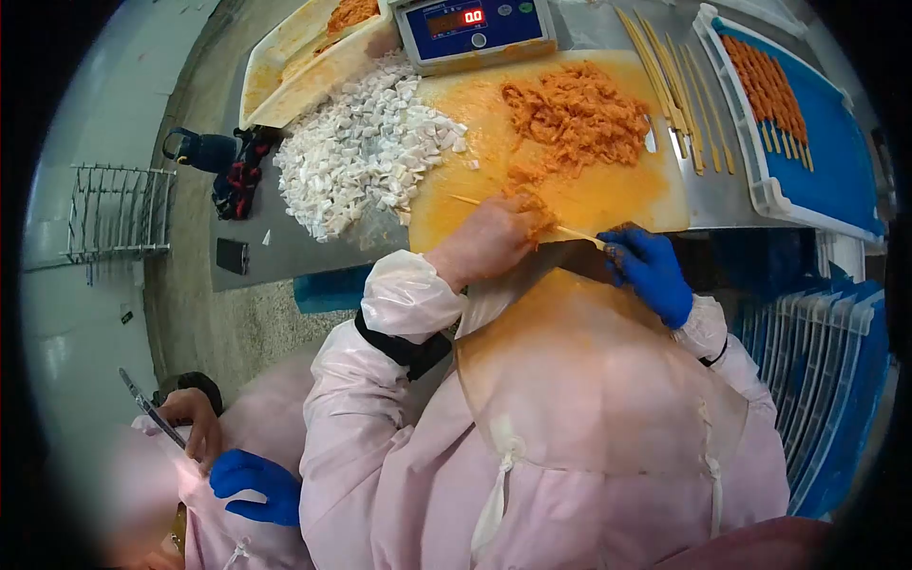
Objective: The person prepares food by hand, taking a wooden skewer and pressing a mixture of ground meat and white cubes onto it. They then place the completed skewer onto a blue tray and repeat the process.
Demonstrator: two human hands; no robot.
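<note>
A wooden skewer (576, 234) lies slantwise at the near edge of the yellow-stained cutting board (456, 204). My left hand (489, 237), bare, is closed around orange marinated meat on the skewer, and the pointed tip sticks out past it. In its blue glove, my right hand (654, 274) grips the skewer's handle end. Beyond my hands lies a heap of shredded orange meat (579, 114) on the board. Small white pieces (356, 152) are piled at the board's left, some spilling onto it.
Loose skewers (679, 90) lie right of the board, by a blue-lined tray (841, 152) with meat skewers (765, 85). A scale (475, 33) and a meat tub (313, 62) stand behind. At lower left, another person's gloved hand (256, 486) is near a phone (150, 408).
</note>
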